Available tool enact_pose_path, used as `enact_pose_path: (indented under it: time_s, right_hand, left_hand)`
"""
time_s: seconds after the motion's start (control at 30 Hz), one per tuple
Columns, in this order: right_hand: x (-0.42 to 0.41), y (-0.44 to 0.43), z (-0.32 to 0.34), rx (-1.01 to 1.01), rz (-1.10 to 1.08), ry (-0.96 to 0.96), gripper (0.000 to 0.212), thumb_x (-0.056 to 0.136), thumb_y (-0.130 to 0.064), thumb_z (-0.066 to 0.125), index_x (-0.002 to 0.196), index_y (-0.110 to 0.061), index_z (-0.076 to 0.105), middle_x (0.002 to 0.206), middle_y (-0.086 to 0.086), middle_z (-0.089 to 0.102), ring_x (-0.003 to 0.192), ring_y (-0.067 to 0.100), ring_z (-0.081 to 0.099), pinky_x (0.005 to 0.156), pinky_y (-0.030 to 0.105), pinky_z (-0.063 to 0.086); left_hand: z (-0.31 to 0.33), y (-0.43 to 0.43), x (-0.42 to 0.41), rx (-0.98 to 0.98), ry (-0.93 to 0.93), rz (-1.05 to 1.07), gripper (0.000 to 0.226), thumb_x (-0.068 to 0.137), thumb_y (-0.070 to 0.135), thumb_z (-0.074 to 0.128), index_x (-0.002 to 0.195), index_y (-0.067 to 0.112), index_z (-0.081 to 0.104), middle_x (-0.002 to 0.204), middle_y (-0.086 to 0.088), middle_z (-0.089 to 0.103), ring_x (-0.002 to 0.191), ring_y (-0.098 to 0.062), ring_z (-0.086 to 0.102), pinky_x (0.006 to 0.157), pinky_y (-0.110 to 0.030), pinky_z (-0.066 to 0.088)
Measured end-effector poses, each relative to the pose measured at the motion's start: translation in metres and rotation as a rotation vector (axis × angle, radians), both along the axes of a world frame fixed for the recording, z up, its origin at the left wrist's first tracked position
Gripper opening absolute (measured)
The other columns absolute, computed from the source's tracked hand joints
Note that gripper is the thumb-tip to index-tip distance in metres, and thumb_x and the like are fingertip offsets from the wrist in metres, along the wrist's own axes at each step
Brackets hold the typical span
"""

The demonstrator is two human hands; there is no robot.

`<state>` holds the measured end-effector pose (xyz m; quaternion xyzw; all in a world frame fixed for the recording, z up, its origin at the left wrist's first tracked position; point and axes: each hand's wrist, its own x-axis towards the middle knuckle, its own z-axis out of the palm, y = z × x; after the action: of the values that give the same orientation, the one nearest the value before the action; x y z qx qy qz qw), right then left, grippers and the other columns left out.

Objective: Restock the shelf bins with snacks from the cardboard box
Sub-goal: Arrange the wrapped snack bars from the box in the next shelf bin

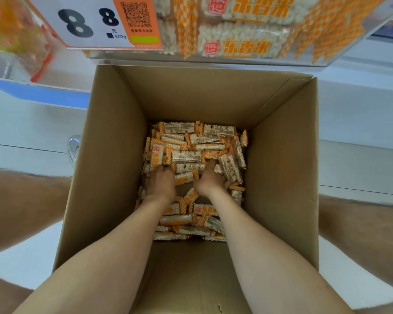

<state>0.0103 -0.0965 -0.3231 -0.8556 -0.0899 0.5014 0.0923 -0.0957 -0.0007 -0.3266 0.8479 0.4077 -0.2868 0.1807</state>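
Digging | left hand (160, 183), right hand (210, 181) buried in snack packets (186, 156) mid-floor of cardboard box (114, 132) | grip hidden, cannot tell | risk: overfull lift spills packets short of shelf bin (213, 61)

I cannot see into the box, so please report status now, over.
Left hand, right hand down in cardboard box, dug into snack packs, grip hidden. Shelf bin above holds packs. Nothing seen in the way.
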Motion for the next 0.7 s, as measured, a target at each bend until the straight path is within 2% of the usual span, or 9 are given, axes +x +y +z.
enact_pose_path:
  time_s: [0.07, 0.13, 0.2, 0.3, 0.37, 0.43, 0.5, 0.57, 0.7]
  right_hand:
    - [-0.002, 0.002, -0.006, 0.075, -0.062, 0.042, 0.095, 0.101, -0.016, 0.061, 0.164, -0.025, -0.01, 0.137, 0.014, 0.061, 0.124, 0.039, 0.058, 0.116, 0.054, 0.03]
    - [-0.003, 0.003, -0.008, 0.215, -0.179, 0.077, 0.099, 0.1, -0.006, 0.061, 0.165, -0.032, -0.01, 0.157, 0.013, 0.046, 0.133, 0.037, 0.055, 0.107, 0.048, 0.047]
    - [-0.003, 0.005, -0.007, 0.339, -0.29, 0.084, 0.103, 0.097, 0.002, 0.063, 0.165, -0.036, -0.005, 0.159, 0.012, 0.042, 0.137, 0.034, 0.053, 0.1, 0.042, 0.053]
    - [0.0, 0.007, -0.008, 0.438, -0.418, 0.026, 0.098, 0.093, 0.001, 0.069, 0.163, -0.038, 0.013, 0.153, 0.01, 0.047, 0.134, 0.028, 0.054, 0.106, 0.044, 0.054]
    - [0.003, 0.005, -0.009, 0.456, -0.427, 0.035, 0.096, 0.094, -0.005, 0.073, 0.164, -0.035, 0.016, 0.158, 0.007, 0.046, 0.142, 0.028, 0.049, 0.113, 0.046, 0.049]
    - [0.006, 0.001, -0.007, 0.442, -0.398, 0.046, 0.095, 0.093, -0.012, 0.078, 0.165, -0.031, 0.019, 0.156, 0.008, 0.05, 0.143, 0.027, 0.049, 0.112, 0.043, 0.048]
    - [0.01, -0.002, -0.006, 0.458, -0.423, 0.022, 0.085, 0.094, -0.012, 0.078, 0.16, -0.031, 0.029, 0.142, 0.008, 0.058, 0.133, 0.026, 0.055, 0.099, 0.038, 0.051]
    - [0.012, -0.007, -0.002, 0.513, -0.45, -0.06, 0.068, 0.096, -0.009, 0.074, 0.15, -0.032, 0.041, 0.131, 0.003, 0.057, 0.126, 0.022, 0.056, 0.091, 0.034, 0.049]
    - [0.023, -0.019, 0.019, 0.61, -0.527, -0.3, 0.033, 0.105, -0.011, 0.06, 0.136, -0.023, 0.059, 0.135, -0.002, 0.058, 0.12, 0.008, 0.051, 0.096, 0.026, 0.044]
  left_hand:
    - [-0.002, 0.002, -0.002, -0.049, -0.006, 0.03, 0.036, 0.095, 0.0, 0.061, 0.13, 0.011, 0.059, 0.136, -0.013, 0.051, 0.118, -0.035, 0.058, 0.095, -0.045, 0.054]
    - [-0.004, 0.005, -0.003, -0.087, -0.036, 0.084, 0.04, 0.095, -0.001, 0.061, 0.133, 0.012, 0.061, 0.138, -0.012, 0.052, 0.119, -0.035, 0.059, 0.097, -0.045, 0.054]
    - [-0.005, 0.006, -0.004, -0.113, -0.059, 0.114, 0.045, 0.095, 0.0, 0.062, 0.138, 0.012, 0.061, 0.14, -0.013, 0.052, 0.123, -0.035, 0.058, 0.101, -0.045, 0.053]
    - [-0.004, 0.005, -0.005, -0.154, -0.092, 0.152, 0.053, 0.093, 0.005, 0.067, 0.143, 0.016, 0.058, 0.143, -0.012, 0.052, 0.13, -0.037, 0.053, 0.106, -0.047, 0.051]
    - [-0.003, 0.005, -0.007, -0.176, -0.124, 0.202, 0.06, 0.091, 0.005, 0.068, 0.147, 0.021, 0.055, 0.147, -0.01, 0.052, 0.134, -0.037, 0.049, 0.108, -0.047, 0.049]
    - [0.0, 0.008, -0.009, -0.178, -0.186, 0.265, 0.057, 0.089, 0.002, 0.066, 0.14, 0.023, 0.056, 0.139, -0.009, 0.058, 0.129, -0.035, 0.052, 0.105, -0.047, 0.052]
    - [0.004, 0.012, -0.009, -0.189, -0.26, 0.319, 0.047, 0.086, 0.0, 0.064, 0.125, 0.026, 0.055, 0.118, -0.005, 0.063, 0.111, -0.03, 0.059, 0.092, -0.047, 0.057]
    - [0.011, 0.015, -0.008, -0.219, -0.318, 0.335, 0.041, 0.088, 0.001, 0.063, 0.118, 0.028, 0.054, 0.103, -0.001, 0.062, 0.096, -0.027, 0.061, 0.082, -0.046, 0.06]
    - [0.028, 0.015, -0.004, -0.248, -0.494, 0.425, 0.035, 0.091, 0.013, 0.067, 0.12, 0.032, 0.058, 0.106, 0.002, 0.066, 0.092, -0.02, 0.065, 0.08, -0.037, 0.06]
